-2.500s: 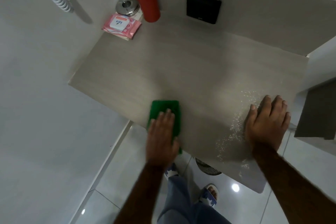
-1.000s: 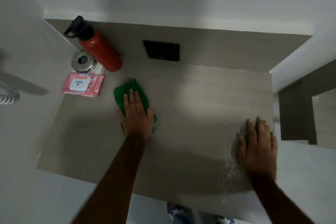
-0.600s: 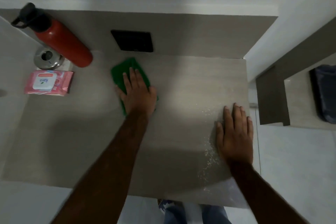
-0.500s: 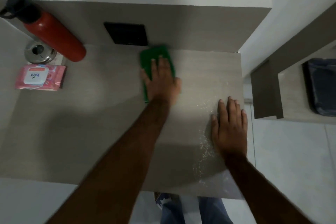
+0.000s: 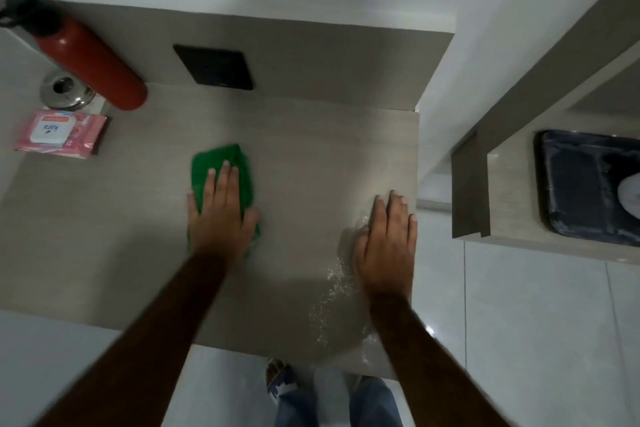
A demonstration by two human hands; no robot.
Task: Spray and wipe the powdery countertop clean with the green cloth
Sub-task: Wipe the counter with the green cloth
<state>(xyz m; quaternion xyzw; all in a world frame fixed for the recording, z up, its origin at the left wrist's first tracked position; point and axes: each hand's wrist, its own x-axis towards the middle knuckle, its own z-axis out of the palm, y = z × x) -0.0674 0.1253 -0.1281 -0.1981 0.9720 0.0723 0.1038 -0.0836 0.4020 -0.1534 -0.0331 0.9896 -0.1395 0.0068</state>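
Note:
The green cloth (image 5: 221,165) lies flat on the grey countertop (image 5: 121,236), a little left of its middle. My left hand (image 5: 220,215) presses down on the cloth with straight fingers, covering its near half. My right hand (image 5: 386,246) rests flat on the counter near the right edge, fingers straight. White powder (image 5: 330,302) is scattered just left of and below my right hand, down to the front edge.
A red bottle (image 5: 86,62) with a black cap leans at the back left, beside a metal lid (image 5: 65,90) and a pink wipes pack (image 5: 60,132). A black panel (image 5: 214,68) sits on the back wall. A lower shelf with a dark tray (image 5: 585,191) stands to the right.
My left hand has slid the cloth from the back wall toward me and to the left, to mid-counter. My right hand has stayed flat near the right edge.

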